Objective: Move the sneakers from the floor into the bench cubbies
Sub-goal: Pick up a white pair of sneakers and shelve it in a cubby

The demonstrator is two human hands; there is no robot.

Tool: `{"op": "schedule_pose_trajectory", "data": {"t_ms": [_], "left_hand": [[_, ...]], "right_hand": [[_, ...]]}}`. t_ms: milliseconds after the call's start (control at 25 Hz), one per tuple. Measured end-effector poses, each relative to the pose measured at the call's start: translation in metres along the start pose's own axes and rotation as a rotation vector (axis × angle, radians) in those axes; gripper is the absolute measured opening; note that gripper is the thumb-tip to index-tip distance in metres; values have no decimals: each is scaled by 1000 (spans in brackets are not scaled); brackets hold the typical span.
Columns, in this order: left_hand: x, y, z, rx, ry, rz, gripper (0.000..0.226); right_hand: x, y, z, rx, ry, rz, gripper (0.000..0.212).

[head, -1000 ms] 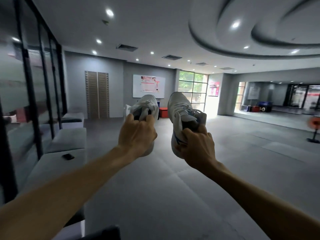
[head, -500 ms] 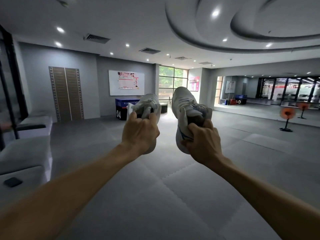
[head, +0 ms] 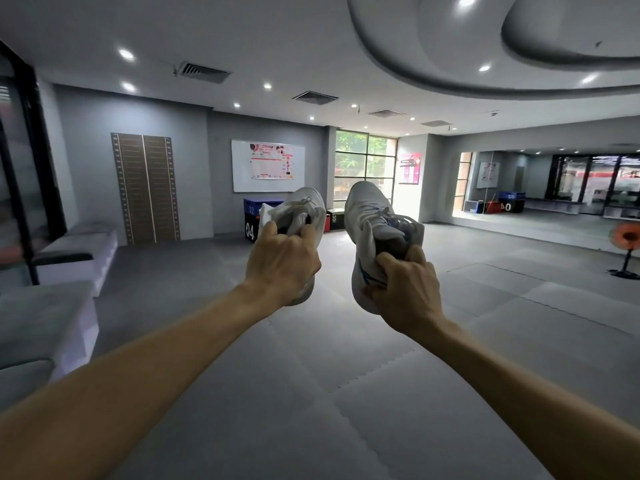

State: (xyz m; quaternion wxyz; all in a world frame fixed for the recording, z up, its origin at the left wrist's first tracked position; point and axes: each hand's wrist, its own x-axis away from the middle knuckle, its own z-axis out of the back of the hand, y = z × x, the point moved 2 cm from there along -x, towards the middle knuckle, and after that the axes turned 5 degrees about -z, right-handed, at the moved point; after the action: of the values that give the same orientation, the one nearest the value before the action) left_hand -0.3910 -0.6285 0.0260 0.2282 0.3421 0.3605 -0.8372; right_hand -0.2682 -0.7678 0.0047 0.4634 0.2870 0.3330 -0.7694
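High above the gray floor (head: pixel 346 410), two bare arms reach straight out, and each hand holds one white sneaker. The left hand (head: pixel 282 263) has its grip closed tight on the back opening of the left sneaker (head: pixel 306 211). Its fingers curl into the shoe's mouth, and the toe points up and away. White laces sit loose on top of that shoe. The right hand (head: pixel 403 294) has its grip closed tight on the heel of the right sneaker (head: pixel 372 237). The thumb and fingers pinch the heel rim. This shoe has thin blue lines on its side, and its toe points up too. The two shoes are near each other but do not touch. Both shoes are up in the air, well apart from the floor.

The floor is made of big gray mats that fit together like puzzle pieces. Along the left wall stands a row of gray padded benches (head: pixel 45 320). Their cubbies cannot be seen from this side. Far ahead, a whiteboard (head: pixel 268 166) with colored papers hangs on the gray wall. Below it stands a dark blue box (head: pixel 254 220) with "04" on it. A window (head: pixel 365 168) shows green leaves outside. At the far right stands an orange fan (head: pixel 628 244) on a black pole.
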Motion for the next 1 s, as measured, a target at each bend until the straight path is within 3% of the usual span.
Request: {"op": "schedule_pose_trajectory", "data": {"t_ms": [120, 560, 1000], "left_hand": [[-43, -6, -77, -41, -15, -10, 37], [-210, -67, -352, -59, 55, 8, 21], [-342, -134, -600, -257, -100, 74, 28]], "right_hand": [[-54, 27, -67, -1, -25, 15, 23], [-280, 98, -294, -22, -45, 4, 23], [-507, 170, -540, -174, -121, 123, 28]]}}
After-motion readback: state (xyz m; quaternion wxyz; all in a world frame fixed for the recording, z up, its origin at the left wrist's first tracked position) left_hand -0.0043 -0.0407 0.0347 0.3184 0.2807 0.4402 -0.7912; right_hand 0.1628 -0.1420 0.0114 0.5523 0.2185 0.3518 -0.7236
